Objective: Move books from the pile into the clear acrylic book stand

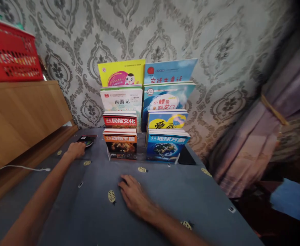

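Note:
My left hand point(76, 150) is at the far left of the table, its fingers curled at the near edge of a dark-covered book point(89, 140). That book lies low on the tablecloth, and the hand hides part of it. My right hand point(134, 194) rests on the cloth in front of the book rack, fingers loosely apart and holding nothing. Upright books stand in two stepped columns: an orange lion-cover book point(121, 146) fronts the left column, a blue globe-cover book point(166, 147) the right. Behind them rise a yellow book point(121, 71) and a light blue book point(170, 70).
A black phone-like slab point(186, 156) lies right of the rack. On the left, a red basket point(11, 51) sits on a wooden cabinet point(24, 116), with a white cable point(28, 167) below. A tied curtain point(262, 136) hangs at the right beside the table edge.

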`<state>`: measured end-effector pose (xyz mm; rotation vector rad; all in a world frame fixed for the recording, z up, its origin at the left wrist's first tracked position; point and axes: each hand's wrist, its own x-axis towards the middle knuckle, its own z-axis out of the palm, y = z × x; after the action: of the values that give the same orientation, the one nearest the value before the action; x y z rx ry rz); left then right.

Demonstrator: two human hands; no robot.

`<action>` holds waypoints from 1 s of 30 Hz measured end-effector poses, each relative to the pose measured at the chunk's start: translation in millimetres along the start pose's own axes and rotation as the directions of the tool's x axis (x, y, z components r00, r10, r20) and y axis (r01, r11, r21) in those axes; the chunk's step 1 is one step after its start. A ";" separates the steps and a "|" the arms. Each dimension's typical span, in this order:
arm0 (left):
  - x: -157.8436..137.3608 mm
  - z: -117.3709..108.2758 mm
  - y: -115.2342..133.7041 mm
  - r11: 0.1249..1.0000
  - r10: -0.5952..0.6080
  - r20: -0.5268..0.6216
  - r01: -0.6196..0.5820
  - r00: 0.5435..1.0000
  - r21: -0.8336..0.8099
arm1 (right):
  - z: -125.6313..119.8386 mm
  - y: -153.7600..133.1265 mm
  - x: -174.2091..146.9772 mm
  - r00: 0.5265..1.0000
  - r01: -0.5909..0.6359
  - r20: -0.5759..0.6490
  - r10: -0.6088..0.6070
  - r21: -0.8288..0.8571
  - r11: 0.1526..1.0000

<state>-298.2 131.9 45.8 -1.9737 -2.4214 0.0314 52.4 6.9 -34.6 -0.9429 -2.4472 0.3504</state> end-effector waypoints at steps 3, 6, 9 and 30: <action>-15.4 -6.9 0.6 1.000 0.028 0.156 -0.028 0.987 -0.007 | -1.0 -1.1 1.0 1.000 0.004 -0.016 -0.004 0.024 1.000; -24.0 -16.7 -1.2 0.969 0.196 0.418 -0.109 0.887 -0.222 | -1.0 -1.7 2.3 1.000 0.010 -0.002 -0.010 0.025 1.000; -19.6 -20.8 -5.8 0.928 0.258 0.383 -0.116 0.887 -0.355 | 0.5 -1.5 3.0 1.000 0.014 -0.013 -0.014 0.020 1.000; -77.4 65.6 9.8 0.978 -0.203 -0.093 0.196 0.975 -0.077 | 2.7 0.2 5.4 0.998 0.058 -0.036 -0.057 0.020 0.998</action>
<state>-274.8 57.8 -20.1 -1.6993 -2.5728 -0.1494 47.6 10.5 -35.0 -0.8605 -2.4283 0.3356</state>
